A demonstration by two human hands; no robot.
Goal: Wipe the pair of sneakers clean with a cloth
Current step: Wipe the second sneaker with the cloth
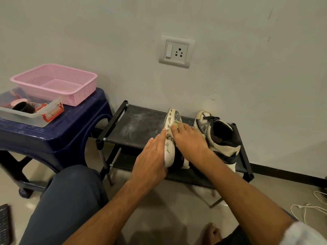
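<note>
While a pink basket (77,92) sat on the blue stool (53,138) at far left, the left grip (150,156) lay flat, fingers straight, against the sole of a sneaker (174,115) tipped on its side on the black rack (141,124); the right grip (189,138) pressed a cloth (174,123) on it with fingers extended, beside the upright second sneaker (219,138)

The right hand (189,138) covers most of the cloth (175,123). Only a pale corner shows at the fingertips, and I can't tell whether they pinch it or just press. That hand and the left hand (150,156) hide much of the tipped sneaker (169,149). The clear container (31,117) runs off the left edge, its contents too blurred to name. A white cable (304,207) leaves the frame at right.
</note>
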